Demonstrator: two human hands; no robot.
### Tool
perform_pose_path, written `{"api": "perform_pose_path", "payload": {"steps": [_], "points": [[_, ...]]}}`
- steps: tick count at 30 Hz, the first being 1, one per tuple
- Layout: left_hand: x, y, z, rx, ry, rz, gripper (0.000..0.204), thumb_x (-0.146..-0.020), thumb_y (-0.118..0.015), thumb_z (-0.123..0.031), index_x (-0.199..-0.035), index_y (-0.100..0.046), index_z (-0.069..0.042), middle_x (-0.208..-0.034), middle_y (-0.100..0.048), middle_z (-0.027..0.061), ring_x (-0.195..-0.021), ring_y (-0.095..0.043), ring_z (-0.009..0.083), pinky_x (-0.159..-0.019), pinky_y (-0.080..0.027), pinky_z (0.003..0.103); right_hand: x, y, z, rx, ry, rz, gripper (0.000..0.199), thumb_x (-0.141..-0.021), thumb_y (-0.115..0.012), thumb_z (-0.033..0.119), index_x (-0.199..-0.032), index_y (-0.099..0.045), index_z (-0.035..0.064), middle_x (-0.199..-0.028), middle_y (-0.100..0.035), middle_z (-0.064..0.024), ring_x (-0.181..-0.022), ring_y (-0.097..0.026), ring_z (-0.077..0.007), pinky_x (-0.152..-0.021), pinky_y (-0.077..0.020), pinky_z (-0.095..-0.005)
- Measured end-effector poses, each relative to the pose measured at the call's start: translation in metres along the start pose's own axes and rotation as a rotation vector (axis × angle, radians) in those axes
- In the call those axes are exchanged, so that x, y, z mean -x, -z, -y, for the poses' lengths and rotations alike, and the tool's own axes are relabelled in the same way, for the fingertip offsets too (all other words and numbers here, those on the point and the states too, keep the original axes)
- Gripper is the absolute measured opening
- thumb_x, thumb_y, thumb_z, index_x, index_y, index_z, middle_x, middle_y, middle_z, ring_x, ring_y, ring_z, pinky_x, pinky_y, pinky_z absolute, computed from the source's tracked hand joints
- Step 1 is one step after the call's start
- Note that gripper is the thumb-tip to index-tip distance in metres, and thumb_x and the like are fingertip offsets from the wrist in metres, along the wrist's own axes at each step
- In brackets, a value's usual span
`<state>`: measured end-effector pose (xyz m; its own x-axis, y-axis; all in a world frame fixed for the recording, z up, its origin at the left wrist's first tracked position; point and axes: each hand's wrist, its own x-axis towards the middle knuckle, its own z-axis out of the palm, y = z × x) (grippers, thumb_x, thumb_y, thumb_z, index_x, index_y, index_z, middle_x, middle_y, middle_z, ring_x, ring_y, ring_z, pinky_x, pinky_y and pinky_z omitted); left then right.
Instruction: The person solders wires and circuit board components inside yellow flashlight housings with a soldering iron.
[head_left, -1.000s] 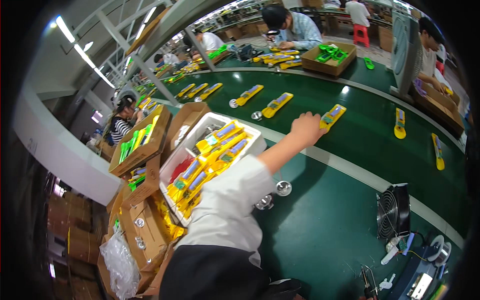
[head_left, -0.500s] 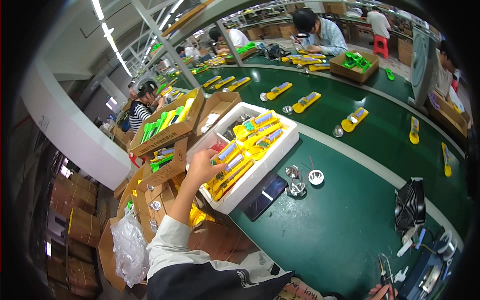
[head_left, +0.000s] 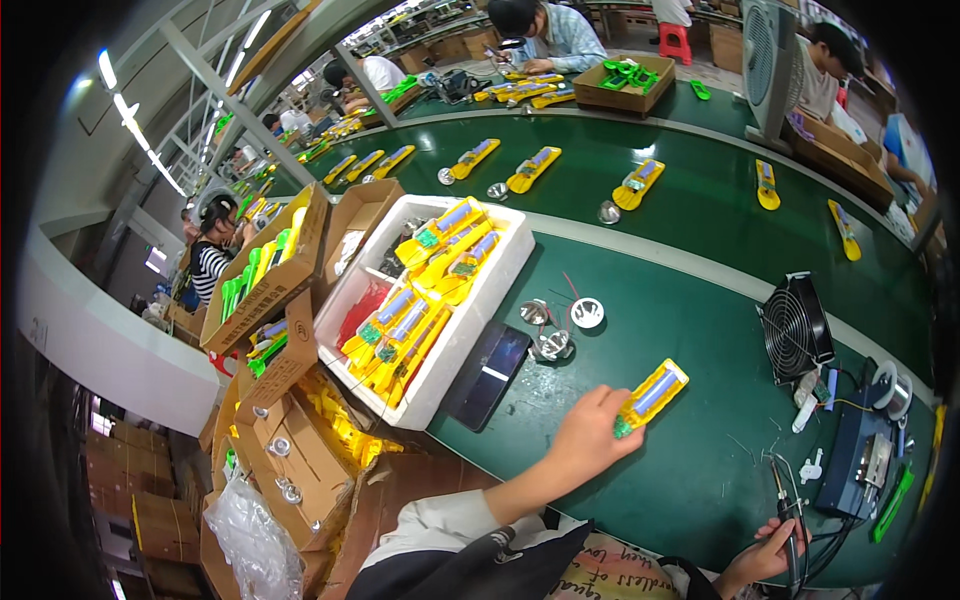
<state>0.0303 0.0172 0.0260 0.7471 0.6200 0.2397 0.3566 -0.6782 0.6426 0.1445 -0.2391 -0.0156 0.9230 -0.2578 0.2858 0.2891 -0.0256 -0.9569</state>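
My left hand (head_left: 585,437) is closed on a yellow flashlight housing (head_left: 660,388), held over the green bench. The open housing shows a blue-purple battery and a small green circuit board at the end near my fingers. In my right hand (head_left: 762,552), at the lower right, is a soldering iron (head_left: 786,508) with its tip pointing away from me. To the left of my left hand stands a white foam box (head_left: 505,262) holding several similar yellow housings (head_left: 410,338) and red wires (head_left: 365,312). Silvery reflectors (head_left: 550,346) with thin wires lie beyond my left hand.
A phone (head_left: 487,376) lies beside the foam box. At the right are a black fan (head_left: 797,322), a blue soldering station (head_left: 850,455) and a solder spool (head_left: 892,388). Beyond runs a green conveyor (head_left: 700,225) carrying yellow housings. Cardboard boxes (head_left: 300,455) stand left; co-workers sit farther back.
My left hand has moved right from the foam box to over the bench, now with a yellow housing in it. My right hand with the soldering iron has come further into view.
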Motion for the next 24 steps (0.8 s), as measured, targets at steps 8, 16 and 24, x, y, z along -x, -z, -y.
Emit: {"api": "perform_pose_path", "payload": {"steps": [8,16,24], "points": [[-0.079,0.049,0.029,0.025,0.037,-0.089,0.027,-0.07,-0.066,-0.021,-0.086,-0.058,-0.001,-0.072,-0.058,0.0106,-0.067,-0.057,0.0205,-0.059,-0.044,0.029,-0.004,0.016,-0.003,0.056,0.018,-0.055,0.013,-0.084,-0.047,0.007,-0.093,-0.043,-0.0015,-0.063,-0.051,-0.0086,-0.048,-0.043,-0.0094,-0.042,-0.0322,-0.0174],[-0.141,0.039,0.073,-0.547,0.381,0.073,0.03,-0.075,-0.057,-0.031,-0.066,-0.063,-0.003,-0.068,-0.059,0.0183,-0.07,-0.058,0.034,-0.063,-0.046,0.04,-0.002,0.001,0.005,0.053,-0.05,-0.104,0.011,-0.081,-0.047,0.005,-0.091,-0.045,-0.0004,-0.061,-0.05,-0.0079,-0.045,-0.043,-0.0086,-0.041,-0.0345,-0.0175],[-0.119,0.057,0.051,-0.136,-0.035,-0.18,0.009,-0.078,-0.053,-0.008,-0.08,-0.055,0.001,-0.074,-0.055,0.0154,-0.07,-0.054,0.0299,-0.063,-0.043,0.036,0.0,-0.002,0.011,0.008,-0.074,-0.057,0.009,-0.08,-0.046,0.004,-0.088,-0.044,0.0006,-0.058,-0.05,-0.0073,-0.042,-0.043,-0.0079,-0.038,-0.0335,-0.0174]]}}
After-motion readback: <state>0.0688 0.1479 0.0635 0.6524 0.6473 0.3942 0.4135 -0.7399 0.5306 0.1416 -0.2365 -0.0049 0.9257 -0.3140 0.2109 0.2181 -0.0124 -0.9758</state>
